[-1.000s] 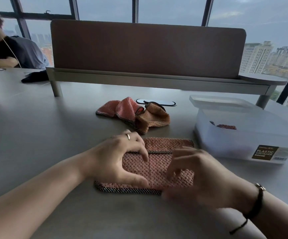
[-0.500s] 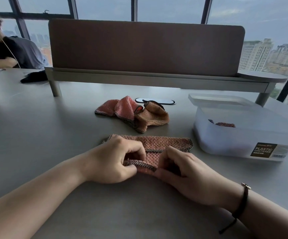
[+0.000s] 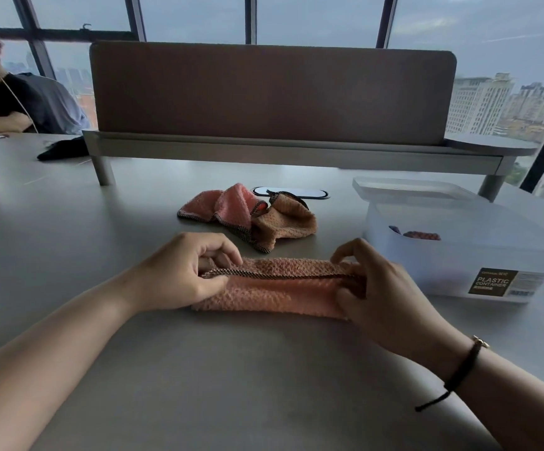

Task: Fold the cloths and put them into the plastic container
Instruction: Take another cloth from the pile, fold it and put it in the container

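Pinching cloth (image 3: 273, 289) ends on desk (image 3: 231, 369), beside container (image 3: 459, 255): left hand (image 3: 179, 271) and right hand (image 3: 378, 288), fingers (image 3: 218, 252) closed on the trimmed edge. Possibly misaligning layers if either pinch slips, leaving a crooked fold.

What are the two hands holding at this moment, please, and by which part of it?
Both hold the pink cloth on the table: the left hand pinches the left end of its dark-trimmed edge, the right hand the right end.
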Demonstrator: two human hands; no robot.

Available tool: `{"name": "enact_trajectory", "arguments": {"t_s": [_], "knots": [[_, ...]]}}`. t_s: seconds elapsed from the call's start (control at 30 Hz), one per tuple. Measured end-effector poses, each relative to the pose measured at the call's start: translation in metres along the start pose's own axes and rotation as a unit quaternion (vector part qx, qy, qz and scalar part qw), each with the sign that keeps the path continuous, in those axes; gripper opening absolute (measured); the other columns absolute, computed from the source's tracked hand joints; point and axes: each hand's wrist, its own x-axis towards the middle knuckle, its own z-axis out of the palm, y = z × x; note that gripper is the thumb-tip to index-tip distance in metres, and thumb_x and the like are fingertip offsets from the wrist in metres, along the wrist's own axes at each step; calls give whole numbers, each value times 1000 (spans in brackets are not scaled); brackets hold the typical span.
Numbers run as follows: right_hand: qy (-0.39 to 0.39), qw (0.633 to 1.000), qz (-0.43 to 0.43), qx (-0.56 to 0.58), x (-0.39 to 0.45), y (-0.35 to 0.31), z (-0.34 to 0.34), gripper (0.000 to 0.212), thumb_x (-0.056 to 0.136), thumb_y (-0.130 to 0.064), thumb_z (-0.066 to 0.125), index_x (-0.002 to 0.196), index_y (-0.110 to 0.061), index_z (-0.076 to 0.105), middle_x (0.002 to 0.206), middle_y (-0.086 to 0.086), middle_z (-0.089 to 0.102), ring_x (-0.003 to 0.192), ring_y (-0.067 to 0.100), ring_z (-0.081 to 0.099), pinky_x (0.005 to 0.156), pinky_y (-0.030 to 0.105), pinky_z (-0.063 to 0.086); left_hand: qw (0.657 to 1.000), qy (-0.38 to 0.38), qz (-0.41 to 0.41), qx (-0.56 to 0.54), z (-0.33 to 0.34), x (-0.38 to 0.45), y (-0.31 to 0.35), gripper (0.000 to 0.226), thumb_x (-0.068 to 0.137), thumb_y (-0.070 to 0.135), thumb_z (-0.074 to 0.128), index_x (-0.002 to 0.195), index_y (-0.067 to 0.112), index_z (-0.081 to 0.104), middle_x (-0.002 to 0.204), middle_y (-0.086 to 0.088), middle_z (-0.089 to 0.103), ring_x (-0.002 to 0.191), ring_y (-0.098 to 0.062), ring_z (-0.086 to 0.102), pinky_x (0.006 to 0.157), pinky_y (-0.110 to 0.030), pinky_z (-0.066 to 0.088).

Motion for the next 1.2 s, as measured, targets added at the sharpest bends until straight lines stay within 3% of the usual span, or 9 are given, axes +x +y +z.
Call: {"name": "enact_trajectory", "arguments": {"t_s": [0.13, 0.3, 0.5, 0.67, 0.77, 0.87, 0.97, 1.1, 1.2], "knots": [[-15, 998, 29, -51, 0, 3, 3, 43, 71, -29, 61, 109, -38, 44, 66, -3, 59, 64, 22, 54, 63, 42, 52, 999, -5, -7, 47, -6, 1, -9, 24, 76, 8, 73, 87, 30, 70, 90, 3, 72, 83, -26, 70, 81, -40, 55], [-18, 996, 7, -83, 0, 4, 0, 47, 74, -23, 60, 116, -40, 47, 103, -11, 58, 86, 21, 59, 74, 38, 52, 994, -8, -4, 110, -5, 3, -12, 27, 74, 12, 78, 82, 36, 69, 80, 3, 70, 60, -19, 60, 62, -28, 48], [-70, 972, -57, -216, 1, 3, -8, 20, 74, -38, 55, 87, -41, 69, 93, -20, 56, 96, 10, 46, 81, 27, 41, 980, -14, 22, 197, -4, 2, -10, 10, 68, 37, 72, 75, 41, 77, 85, 12, 55, 73, -9, 60, 71, -29, 48], [-142, 962, -126, -194, -6, -10, -14, 31, 77, -62, 54, 78, -37, 72, 72, -21, 60, 88, 1, 42, 85, 26, 35, 969, -3, -2, 246, -5, 2, -7, 46, 65, 79, 54, 85, 45, 77, 76, 12, 52, 74, -3, 55, 67, -22, 41], [-236, 947, -197, -90, -17, -33, -14, 25, 81, -58, 62, 83, -37, 75, 82, -22, 65, 96, 0, 48, 95, 31, 37, 950, -21, -12, 312, 1, 3, -2, 72, 64, 97, 31, 103, 51, 72, 90, 20, 57, 88, 0, 50, 85, -29, 44], [-315, 914, -250, 50, -24, -48, -11, 11, 87, -29, 71, 88, -22, 80, 88, -13, 73, 90, 3, 61, 91, 25, 44, 938, -85, -23, 336, 13, 3, 3, 92, 63, 99, 18, 130, 50, 58, 126, 27, 54, 122, -3, 43, 107, -33, 31], [-256, 933, -195, 161, -22, -40, -7, 10, 87, -12, 71, 92, -15, 80, 82, -10, 71, 77, 3, 65, 72, 18, 48, 934, -167, -25, 315, 22, 1, 6, 96, 65, 98, 22, 149, 52, 30, 156, 28, 28, 145, 0, 17, 121, -34, 14], [-88, 982, -156, 51, -11, -12, 3, 21, 88, -21, 68, 106, -30, 74, 105, -18, 70, 101, 0, 64, 89, 24, 49, 922, -244, -44, 298, 30, -1, 12, 102, 62, 98, 22, 151, 55, -2, 161, 29, -10, 148, 3, -13, 124, -32, -5], [-144, 978, -141, -47, -7, -4, 8, 42, 89, -47, 60, 131, -41, 57, 134, -24, 56, 125, -5, 49, 107, 24, 39, 916, -252, -36, 310, 37, 0, 14, 103, 61, 98, 21, 149, 56, -12, 161, 25, -20, 147, 1, -23, 123, -33, -12]]}}
